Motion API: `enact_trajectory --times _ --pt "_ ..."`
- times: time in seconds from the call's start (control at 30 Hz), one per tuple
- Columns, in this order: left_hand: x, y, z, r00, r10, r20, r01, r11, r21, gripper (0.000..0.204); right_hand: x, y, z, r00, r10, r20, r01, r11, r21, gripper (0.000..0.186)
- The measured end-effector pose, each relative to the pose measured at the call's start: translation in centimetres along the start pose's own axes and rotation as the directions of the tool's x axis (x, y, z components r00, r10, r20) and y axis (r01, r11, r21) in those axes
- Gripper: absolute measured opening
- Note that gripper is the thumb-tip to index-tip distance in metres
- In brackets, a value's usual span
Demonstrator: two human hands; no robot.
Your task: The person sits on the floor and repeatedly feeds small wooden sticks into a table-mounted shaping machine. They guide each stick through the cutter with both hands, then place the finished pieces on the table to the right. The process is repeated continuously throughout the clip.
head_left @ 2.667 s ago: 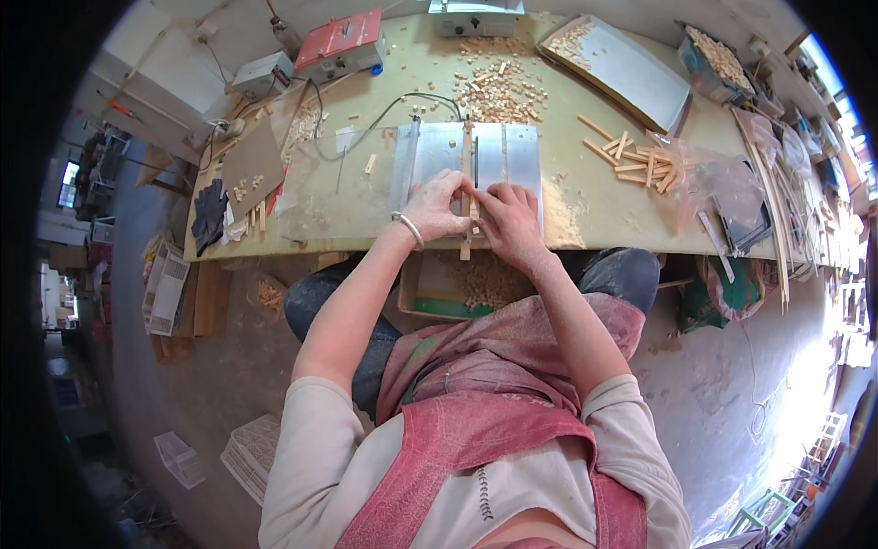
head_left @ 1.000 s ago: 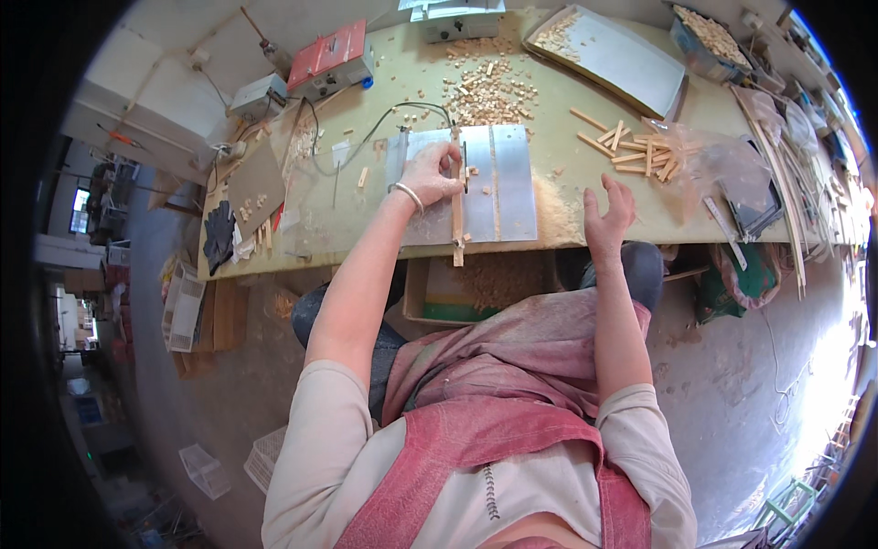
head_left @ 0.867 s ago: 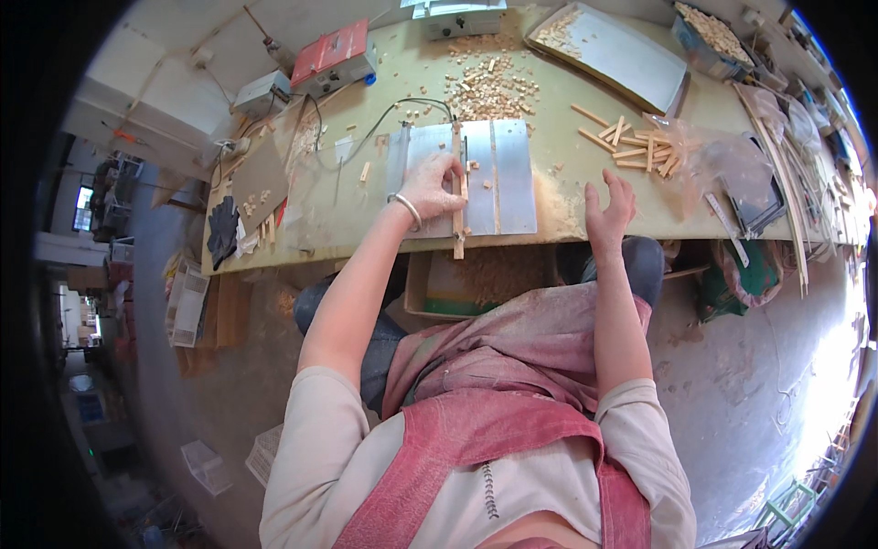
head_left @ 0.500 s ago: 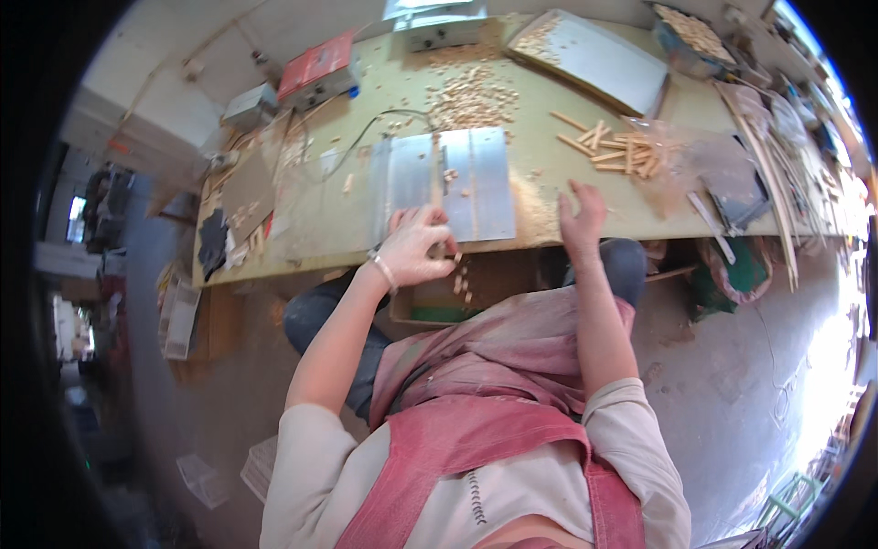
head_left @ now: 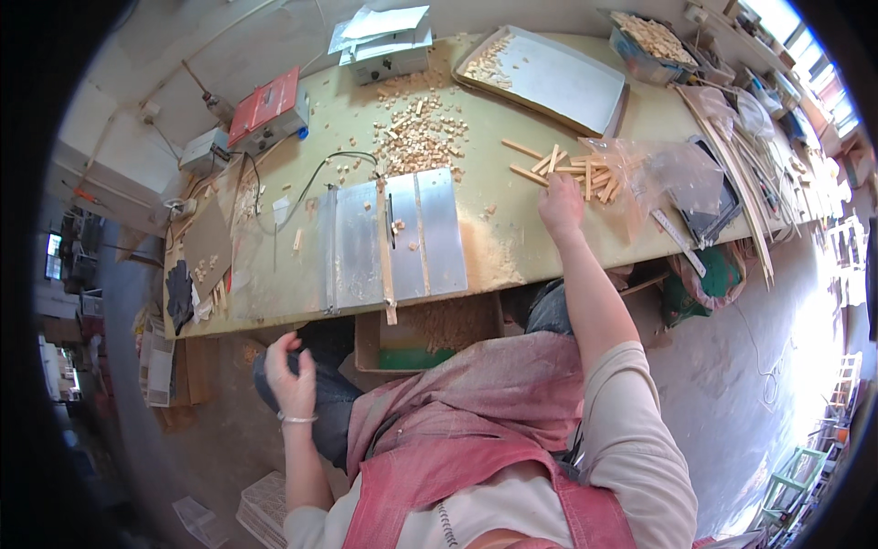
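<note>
My right hand (head_left: 561,209) is at the near left side of a loose pile of pale wooden sticks (head_left: 599,177). Its fingertips reach in among the sticks, and whether they grip one is hidden. Above my knee, off the bench's front edge, my left hand (head_left: 294,377) hangs with thumb and fingers apart, holding nothing. Between the two hands a metal plate (head_left: 439,242) lies on the bench with a dark slot in it. A narrow wooden strip (head_left: 385,261) runs along the plate beside the slot, and small wood pieces (head_left: 399,225) lie there.
Cut wood blocks (head_left: 421,133) are heaped behind the plate. A shallow tray (head_left: 558,78) stands at the back, with a filled tub (head_left: 647,50) to its right. Clear plastic (head_left: 645,174) partly covers the sticks. Below the bench edge is an open box (head_left: 368,343). A red-topped box (head_left: 267,110) sits back left.
My left hand has drawn back from the plate's front edge, down and left over my knee; the small pieces falling beneath it are gone. My right hand has moved forward to the sticks.
</note>
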State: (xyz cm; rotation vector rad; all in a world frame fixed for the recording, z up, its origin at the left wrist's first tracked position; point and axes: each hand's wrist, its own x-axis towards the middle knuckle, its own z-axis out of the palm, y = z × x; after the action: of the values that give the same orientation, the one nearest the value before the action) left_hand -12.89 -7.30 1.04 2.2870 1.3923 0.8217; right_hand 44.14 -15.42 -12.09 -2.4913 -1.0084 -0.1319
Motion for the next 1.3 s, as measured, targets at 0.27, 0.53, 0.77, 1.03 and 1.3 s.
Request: enact_trajectory --times 0.27,0.53,0.77,1.03,1.3 --pt "-4.2 -10.1 -2.3 0.941 -0.213 -0.262 0.245 0.965 0.098 0.04 5.8 -1.0 2.4 0.972 0.221 -0.081 -0.228 0.97 -0.088 0.073" --pt "-3.7 -9.1 -0.8 0.968 -0.136 -0.209 0.208 0.904 0.374 0.038 7.4 1.5 5.0 0.913 0.384 0.137 -0.376 0.923 -0.08 0.049" --pt "-3.4 -9.4 -0.4 0.955 -0.174 -0.242 0.269 0.853 0.448 0.038 5.0 0.0 -1.4 0.981 0.112 0.156 -0.19 0.67 0.718 0.021" --pt "-3.3 -9.2 -0.4 0.961 -0.103 -0.257 0.218 0.855 0.47 0.035 -2.9 -14.6 -6.4 0.666 -0.667 0.334 0.285 0.641 0.712 0.009" --pt "-4.0 -10.1 -0.7 0.952 -0.161 -0.259 0.268 0.847 0.46 0.036 -2.1 -16.5 -2.9 0.751 -0.608 0.257 0.353 0.699 0.622 0.008"
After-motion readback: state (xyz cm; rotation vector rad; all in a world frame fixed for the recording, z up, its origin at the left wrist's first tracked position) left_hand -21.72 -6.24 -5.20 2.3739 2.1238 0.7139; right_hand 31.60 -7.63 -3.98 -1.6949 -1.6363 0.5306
